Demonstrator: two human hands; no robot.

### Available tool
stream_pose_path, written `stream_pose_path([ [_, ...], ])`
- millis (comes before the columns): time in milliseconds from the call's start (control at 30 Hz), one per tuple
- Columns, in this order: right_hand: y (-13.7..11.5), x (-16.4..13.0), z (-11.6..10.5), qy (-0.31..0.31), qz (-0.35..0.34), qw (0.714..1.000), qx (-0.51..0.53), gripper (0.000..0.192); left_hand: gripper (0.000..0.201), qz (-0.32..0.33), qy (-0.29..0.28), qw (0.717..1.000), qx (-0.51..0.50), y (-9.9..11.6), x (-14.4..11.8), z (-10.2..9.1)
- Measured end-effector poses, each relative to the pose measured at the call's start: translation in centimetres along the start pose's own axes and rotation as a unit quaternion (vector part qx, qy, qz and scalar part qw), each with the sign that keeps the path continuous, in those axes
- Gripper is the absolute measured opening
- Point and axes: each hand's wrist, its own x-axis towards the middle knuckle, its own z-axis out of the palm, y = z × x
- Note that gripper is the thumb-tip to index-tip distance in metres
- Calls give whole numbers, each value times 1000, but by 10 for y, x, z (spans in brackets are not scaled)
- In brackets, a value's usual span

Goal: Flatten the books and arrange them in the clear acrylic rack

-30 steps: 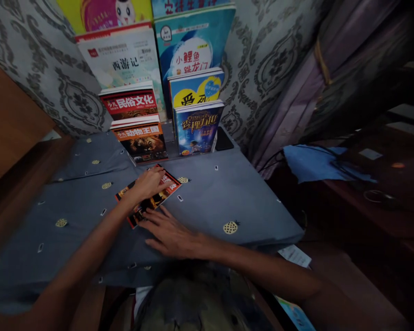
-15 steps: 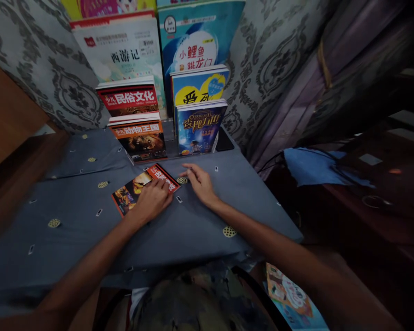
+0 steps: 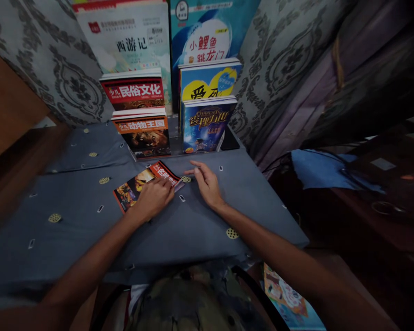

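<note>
A small paperback book (image 3: 128,191) with a black cover and a red title strip lies tilted on the cloth-covered table. My left hand (image 3: 155,198) rests over its lower right part, fingers curled and closed at the cover's edge. That right-hand edge is lifted a little, and a sliver of pages shows beneath it. What the left thumb does is partly hidden. Just right of the book, my right hand (image 3: 207,185) hovers on its side at the table, fingers apart with the index finger stretched toward the book, holding nothing.
Behind the hands, several books stand upright in rows, among them an orange lion-cover book (image 3: 146,138) and a blue book (image 3: 207,126). A dark flat object (image 3: 230,140) lies beside them. The table's right edge (image 3: 279,195) drops off; another book (image 3: 290,294) lies below.
The small book's right-hand cover edge has risen slightly under my left hand. My right hand keeps nearly the same pose. The view has shifted a little, so the standing books appear higher.
</note>
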Motion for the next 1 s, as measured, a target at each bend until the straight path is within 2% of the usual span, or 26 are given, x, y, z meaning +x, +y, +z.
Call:
stream_pose_path([
  [133, -5, -5, 0, -18, -31, 999, -22, 39, 27, 8, 0, 1000, 25, 2, -1, 0],
  [300, -1, -7, 1, -126, -50, 984, -114, 33, 26, 11, 3, 999, 36, 5, -3, 2],
  [400, 2, -7, 2, -150, -50, 975, -157, 32, 25, 16, 4, 1000, 16, 1, -5, 3],
  [500, 3, -8, 1, -151, -60, 972, -169, 31, 25, 15, 6, 1000, -23, -13, -11, 2],
  [600, 0, -12, 1, -159, -72, 970, -169, 30, 29, -33, 14, 999, -19, -35, -23, 1],
  [733, -5, -18, 4, -163, -98, 965, -182, 31, 31, -88, -8, 996, 8, -55, -44, -3],
  [867, -2, -8, 9, -187, -98, 957, -200, 33, 32, -121, -16, 992, 28, -48, -55, -10],
  [1000, 10, 21, 18, -216, -104, 949, -204, 32, 31, -127, -22, 992, 16, -30, -62, -19],
])
